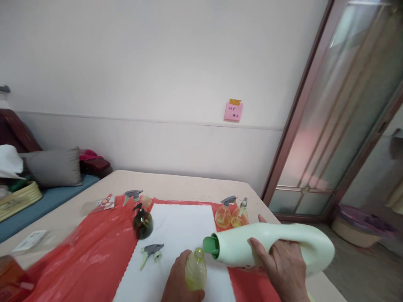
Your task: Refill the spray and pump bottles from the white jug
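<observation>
My right hand grips a large pale green jug, tipped on its side with its green spout pointing left. The spout sits just above the open neck of a small yellow bottle. My left hand is wrapped round that bottle, holding it upright over the white cloth. A loose grey spray head lies on the cloth just left of my left hand.
A red plastic sheet covers the beige table. A dark green spray bottle stands mid-left. Two yellow spray bottles stand behind the jug. Another spray head lies further back. A glass door is at the right.
</observation>
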